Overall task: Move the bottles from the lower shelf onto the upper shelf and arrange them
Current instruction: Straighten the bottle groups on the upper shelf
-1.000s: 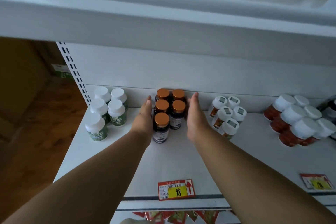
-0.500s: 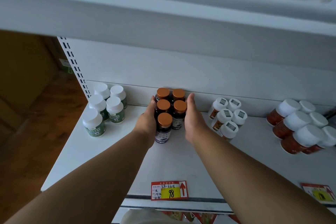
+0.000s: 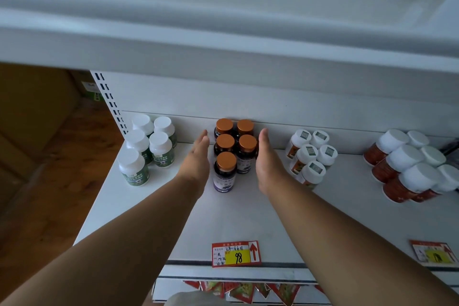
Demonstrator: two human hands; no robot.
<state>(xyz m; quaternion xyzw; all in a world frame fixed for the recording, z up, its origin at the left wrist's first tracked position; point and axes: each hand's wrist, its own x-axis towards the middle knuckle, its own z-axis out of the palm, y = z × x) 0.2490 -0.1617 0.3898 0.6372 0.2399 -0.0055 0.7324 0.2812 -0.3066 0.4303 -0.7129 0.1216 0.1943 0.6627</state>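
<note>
Both hands, left hand [image 3: 197,156] and right hand [image 3: 267,159], flat and empty, flank the brown-capped bottles [image 3: 232,150], probably to square the cluster on the shelf [image 3: 248,216].

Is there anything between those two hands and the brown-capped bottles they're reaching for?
Nothing visible. The left hand and right hand flank the brown-capped bottles with only small gaps of bare shelf between. The other bottle groups stand well off to either side.
</note>
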